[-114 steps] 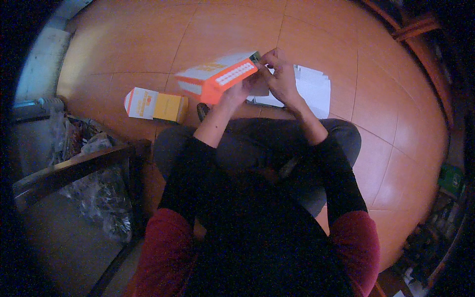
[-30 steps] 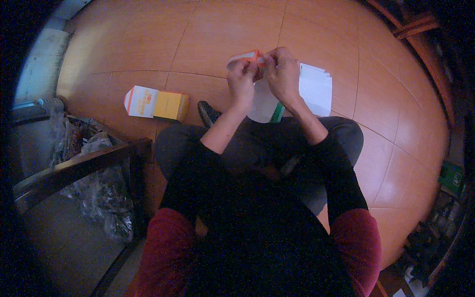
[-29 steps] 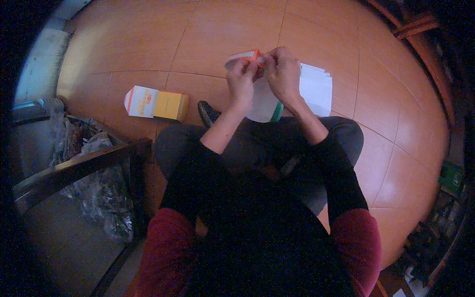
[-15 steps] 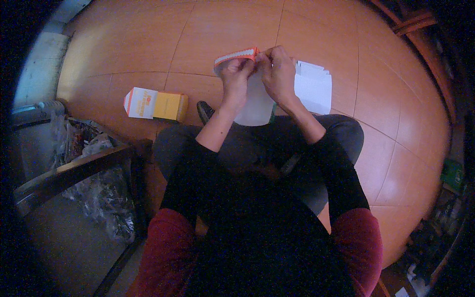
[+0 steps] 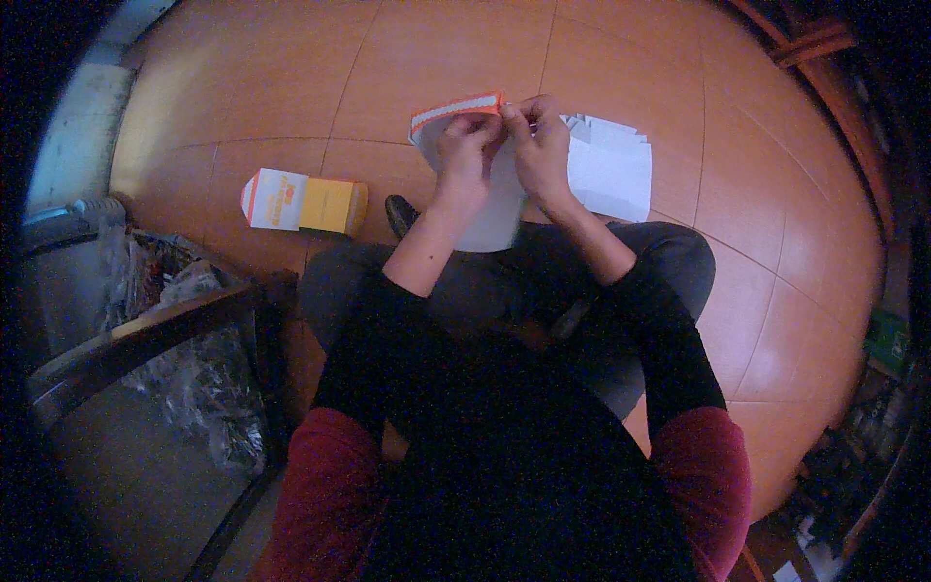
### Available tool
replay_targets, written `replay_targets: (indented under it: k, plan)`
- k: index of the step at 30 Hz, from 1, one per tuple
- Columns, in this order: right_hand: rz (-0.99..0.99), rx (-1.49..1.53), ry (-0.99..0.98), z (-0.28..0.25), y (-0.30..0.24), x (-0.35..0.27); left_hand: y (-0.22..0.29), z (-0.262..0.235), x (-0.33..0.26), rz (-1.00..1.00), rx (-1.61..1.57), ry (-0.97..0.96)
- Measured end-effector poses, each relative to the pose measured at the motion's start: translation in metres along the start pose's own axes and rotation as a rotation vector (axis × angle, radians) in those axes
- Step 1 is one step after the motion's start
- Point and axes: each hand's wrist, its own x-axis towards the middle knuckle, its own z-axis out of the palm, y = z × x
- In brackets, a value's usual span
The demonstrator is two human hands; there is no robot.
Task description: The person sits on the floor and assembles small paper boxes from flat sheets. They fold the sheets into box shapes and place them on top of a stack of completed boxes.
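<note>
Floor (image 5: 456,48) beyond the left hand (image 5: 464,163) and right hand (image 5: 543,150) affords passage. A lane runs between the box (image 5: 328,206) and left hand, its near end narrowed by a shoe (image 5: 399,215). The held card (image 5: 493,218) blocks the space between both wrists. Sheets (image 5: 611,170) flank the right hand; a chair (image 5: 145,338) obstructs near left.
</note>
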Motion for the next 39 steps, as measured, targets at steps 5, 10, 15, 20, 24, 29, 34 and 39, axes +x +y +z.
replay_targets:
  k: [5, 10, 15, 20, 24, 29, 34, 39]
  plan:
    - [0.107, 0.102, -0.298, -0.017, -0.006, 0.025, 0.012, -0.001, 0.003, 0.076, -0.093, -0.144]
    - [0.105, 0.195, -0.541, -0.021, -0.007, 0.024, 0.012, -0.011, 0.01, -0.072, 0.062, -0.251]
    - [-0.522, -0.468, -0.318, -0.011, -0.004, 0.015, 0.05, 0.007, 0.006, -0.021, -0.273, -0.021]
    - [0.263, 0.307, -0.528, -0.025, 0.01, 0.033, 0.022, -0.016, 0.017, 0.346, 0.91, -0.013]
    - [0.566, 0.372, -0.364, -0.043, 0.007, 0.046, 0.005, 0.007, -0.006, 0.618, 1.297, -0.157]
    - [0.497, 0.196, -0.442, -0.039, 0.001, 0.04, -0.001, 0.01, -0.011, 0.492, 1.349, -0.049]
    - [0.373, 0.057, -0.551, -0.035, -0.003, 0.037, -0.003, 0.005, -0.009, 0.943, 1.54, -0.115]
    - [0.321, 0.127, -0.385, -0.037, 0.009, 0.041, 0.001, 0.008, -0.008, 0.841, 1.625, -0.16]
